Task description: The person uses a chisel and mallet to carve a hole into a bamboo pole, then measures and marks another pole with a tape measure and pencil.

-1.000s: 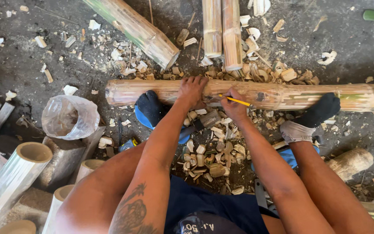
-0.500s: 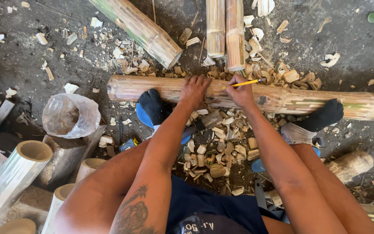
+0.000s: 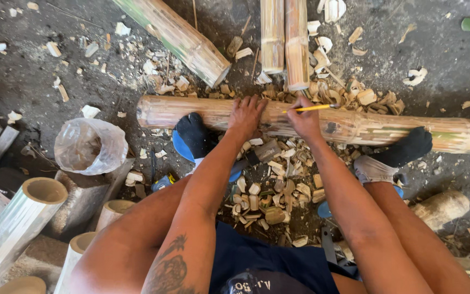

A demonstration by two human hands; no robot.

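1. On the far left, cut bamboo tubes (image 3: 25, 209) lie on the ground with their open round ends showing.
2. Near them sits a clear plastic bag (image 3: 91, 146), crumpled up.
3. A long bamboo pole (image 3: 191, 111) lies flat across the dark floor from left to right.
4. A foot in a dark sock (image 3: 196, 135) presses against the near side of the pole.
5. The left hand (image 3: 246, 115) lies flat on top of the pole with its fingers spread wide. It holds nothing.
6. Just beside it, the right hand (image 3: 304, 121) rests on the pole and pinches a yellow pencil (image 3: 312, 108). The pencil lies almost flat above the pole, its far end pointing right.
7. Lots of small wood chips (image 3: 270, 185) are piled between the person's legs.
8. More bamboo poles (image 3: 285, 38) lie past the long one.
9. On the right, another socked foot (image 3: 409, 146) touches the pole.
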